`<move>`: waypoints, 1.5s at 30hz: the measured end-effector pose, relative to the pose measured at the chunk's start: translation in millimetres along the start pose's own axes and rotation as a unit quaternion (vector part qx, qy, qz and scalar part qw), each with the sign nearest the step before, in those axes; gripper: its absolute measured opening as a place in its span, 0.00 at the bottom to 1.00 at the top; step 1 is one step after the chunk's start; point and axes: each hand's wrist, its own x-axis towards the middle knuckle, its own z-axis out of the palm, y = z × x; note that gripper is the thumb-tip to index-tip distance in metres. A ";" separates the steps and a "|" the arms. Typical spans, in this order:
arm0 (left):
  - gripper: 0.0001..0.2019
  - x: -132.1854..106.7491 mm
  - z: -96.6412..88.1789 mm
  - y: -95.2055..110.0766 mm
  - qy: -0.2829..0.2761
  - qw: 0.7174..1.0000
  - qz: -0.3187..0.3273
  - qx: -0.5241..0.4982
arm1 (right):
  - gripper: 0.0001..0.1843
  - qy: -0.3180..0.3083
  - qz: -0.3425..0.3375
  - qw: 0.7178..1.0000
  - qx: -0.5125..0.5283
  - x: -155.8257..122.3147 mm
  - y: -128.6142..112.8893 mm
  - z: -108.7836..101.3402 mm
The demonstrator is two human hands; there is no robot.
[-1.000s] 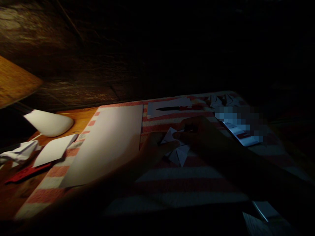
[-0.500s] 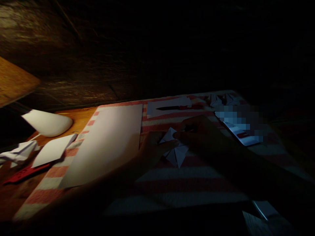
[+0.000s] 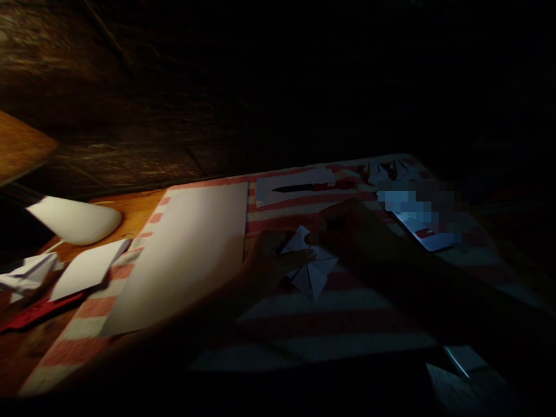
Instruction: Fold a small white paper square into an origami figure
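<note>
A white folded paper (image 3: 310,278) with several points and crossing creases is between my hands, above a red-and-white striped cloth (image 3: 347,321). My left hand (image 3: 278,252) grips its left side, the thumb lying across the front of the folds. My right hand (image 3: 341,223) pinches the paper near its upper right, with its fingers curled and mostly in shadow. Left of my hands lies a large white sheet of paper (image 3: 191,243). Behind them a knife (image 3: 295,188) with a dark blade and red handle rests on a smaller paper piece (image 3: 264,194).
A lit phone (image 3: 428,234), partly pixelated, lies to the right. Two folded paper shapes (image 3: 388,171) sit at the back right. On the left are a lamp's white base (image 3: 87,220), a loose white paper (image 3: 91,269), a crumpled-looking paper (image 3: 30,275) and a red object (image 3: 39,313).
The view has shifted slightly. My right hand has moved a little off the paper's middle, so more of its right point shows. Both hands still hold the folded paper.
</note>
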 end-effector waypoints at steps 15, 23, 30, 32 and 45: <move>0.13 -6.1 -4.9 7.9 0.014 0.938 0.241 0.247 | 0.09 -0.028 -0.123 0.979 -0.157 -3.9 -8.0 -9.7; 0.12 -14.2 -5.0 9.4 0.016 0.880 0.353 0.318 | 0.08 -0.057 -0.201 0.958 -0.195 -14.2 -21.2 -8.2; 0.13 -14.6 -3.9 9.3 0.004 0.944 0.236 0.229 | 0.11 -0.012 -0.088 0.995 -0.054 -11.3 -11.3 -0.4; 0.12 -11.5 -3.2 7.7 0.007 0.972 0.165 0.167 | 0.13 0.002 -0.046 0.999 0.002 -8.4 -7.2 2.5; 0.15 4.8 -4.7 1.1 0.085 0.993 0.061 0.062 | 0.17 0.064 -0.011 0.997 0.051 6.8 5.1 -0.2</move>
